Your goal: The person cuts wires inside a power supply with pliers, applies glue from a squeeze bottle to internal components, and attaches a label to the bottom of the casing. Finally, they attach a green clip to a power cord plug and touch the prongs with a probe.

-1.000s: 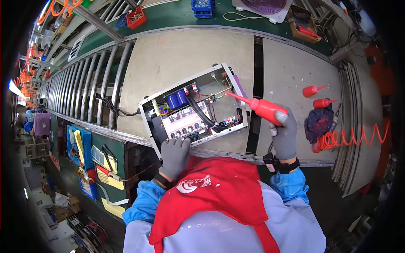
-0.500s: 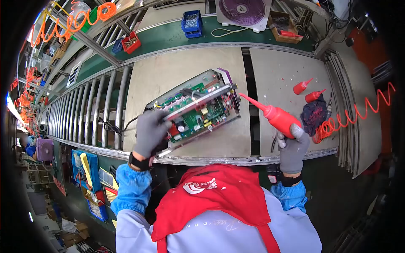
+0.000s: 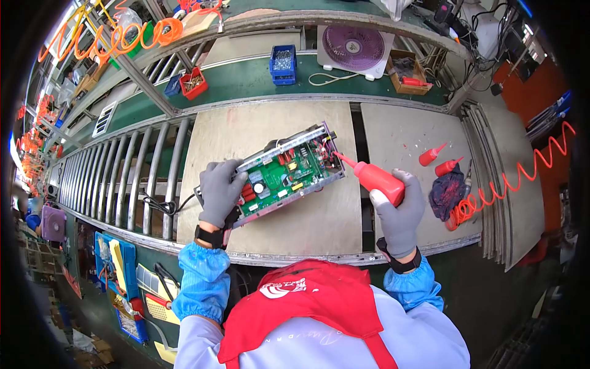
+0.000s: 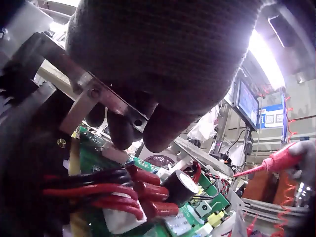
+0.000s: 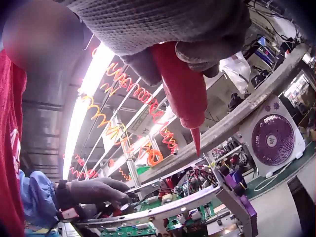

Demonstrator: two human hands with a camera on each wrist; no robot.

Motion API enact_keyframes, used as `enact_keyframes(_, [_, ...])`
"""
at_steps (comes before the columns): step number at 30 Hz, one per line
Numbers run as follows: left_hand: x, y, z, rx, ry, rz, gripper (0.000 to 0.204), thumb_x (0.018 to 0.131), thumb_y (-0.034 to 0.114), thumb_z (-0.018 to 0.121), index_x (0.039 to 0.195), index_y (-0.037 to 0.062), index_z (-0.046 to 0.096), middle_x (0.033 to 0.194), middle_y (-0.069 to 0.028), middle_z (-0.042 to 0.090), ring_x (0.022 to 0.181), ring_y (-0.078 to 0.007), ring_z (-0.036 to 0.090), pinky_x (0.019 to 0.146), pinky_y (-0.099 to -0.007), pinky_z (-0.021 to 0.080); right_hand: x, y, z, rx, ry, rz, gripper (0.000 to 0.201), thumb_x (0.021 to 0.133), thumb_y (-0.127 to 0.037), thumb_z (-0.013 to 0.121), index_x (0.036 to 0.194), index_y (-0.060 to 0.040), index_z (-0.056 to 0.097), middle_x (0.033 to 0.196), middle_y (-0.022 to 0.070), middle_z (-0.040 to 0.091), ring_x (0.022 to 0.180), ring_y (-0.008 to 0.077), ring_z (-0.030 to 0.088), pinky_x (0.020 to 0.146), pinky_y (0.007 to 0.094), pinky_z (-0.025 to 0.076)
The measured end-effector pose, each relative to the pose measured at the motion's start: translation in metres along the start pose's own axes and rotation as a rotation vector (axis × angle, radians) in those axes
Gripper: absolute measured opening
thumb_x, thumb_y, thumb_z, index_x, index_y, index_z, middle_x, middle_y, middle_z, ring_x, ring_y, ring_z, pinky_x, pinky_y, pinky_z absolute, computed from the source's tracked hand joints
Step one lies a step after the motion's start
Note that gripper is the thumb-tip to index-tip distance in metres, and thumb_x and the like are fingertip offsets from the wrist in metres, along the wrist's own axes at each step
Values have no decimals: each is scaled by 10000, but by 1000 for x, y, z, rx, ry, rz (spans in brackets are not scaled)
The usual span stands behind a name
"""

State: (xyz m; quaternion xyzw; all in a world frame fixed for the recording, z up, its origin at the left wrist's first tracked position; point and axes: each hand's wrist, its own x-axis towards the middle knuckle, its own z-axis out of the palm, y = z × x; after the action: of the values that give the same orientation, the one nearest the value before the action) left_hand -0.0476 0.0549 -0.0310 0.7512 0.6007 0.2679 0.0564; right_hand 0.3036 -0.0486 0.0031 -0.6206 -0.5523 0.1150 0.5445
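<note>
An open metal electronics chassis [image 3: 307, 186] stands tipped up on the pale board, its green circuit board [image 3: 275, 178] facing me. Gripping its left end is my grey-gloved left hand [image 3: 220, 192]; in the left wrist view the fingers curl over the metal frame [image 4: 116, 102] above red capacitors and wires. My right hand [image 3: 401, 218], also gloved, holds a red squeeze bottle [image 3: 380, 182] around its body. The bottle's thin nozzle [image 3: 345, 160] points left, its tip right at the chassis's right end. In the right wrist view the nozzle [image 5: 196, 140] points down over that end.
Two more red bottles [image 3: 432, 154] lie to the right beside a dark rag [image 3: 447, 194] and a coiled orange air hose [image 3: 510, 181]. A roller conveyor [image 3: 126, 178] runs off left, with a black cable on it. Behind are a purple fan [image 3: 353, 49] and parts bins [image 3: 283, 64].
The chassis has gone from lying flat to tipped up, showing its circuit board. My left hand moved from its front edge to its left end. The bottle swung away right, then back to the chassis.
</note>
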Motion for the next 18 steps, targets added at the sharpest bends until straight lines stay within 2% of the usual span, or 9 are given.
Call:
enact_keyframes(1, [-2, 1, 0, 9, 10, 11, 282, 815, 234, 714, 1081, 140, 732, 903, -52, 713, 934, -277, 622, 857, -427, 427, 3, 2, 2, -27, -14, -13, 488, 725, -86, 798, 1153, 43, 601, 1103, 193, 639, 1001, 312, 662, 889, 384, 532])
enact_keyframes(6, [-8, 7, 1, 64, 55, 44, 274, 805, 224, 730, 1062, 130, 721, 878, -47, 700, 920, -273, 619, 836, -430, 424, 16, 2, 13, -42, -86, 2, 488, 732, -98, 800, 1156, 37, 603, 1104, 198, 639, 1002, 317, 664, 880, 390, 536])
enact_keyframes(11, [-11, 9, 1, 76, 85, 56, 270, 808, 229, 733, 1058, 130, 713, 935, -40, 709, 925, -267, 618, 836, -430, 423, 22, -1, 22, -98, -150, -19, 483, 742, -111, 805, 1154, 37, 602, 1095, 206, 645, 996, 336, 667, 876, 396, 537])
enact_keyframes(14, [-11, 10, 2, 67, 93, 51, 255, 813, 225, 729, 1050, 131, 710, 947, -38, 711, 926, -264, 617, 837, -430, 422, 23, 4, 30, -79, -156, 2, 483, 744, -114, 811, 1152, 37, 602, 1084, 210, 649, 992, 347, 668, 873, 400, 537])
enact_keyframes(18, [-10, 9, 2, 66, 112, 61, 249, 814, 224, 729, 1044, 132, 705, 953, -38, 708, 924, -263, 613, 834, -428, 420, 20, 7, 39, -114, -143, -63, 478, 743, -109, 813, 1146, 38, 602, 1075, 211, 649, 986, 358, 666, 864, 401, 537])
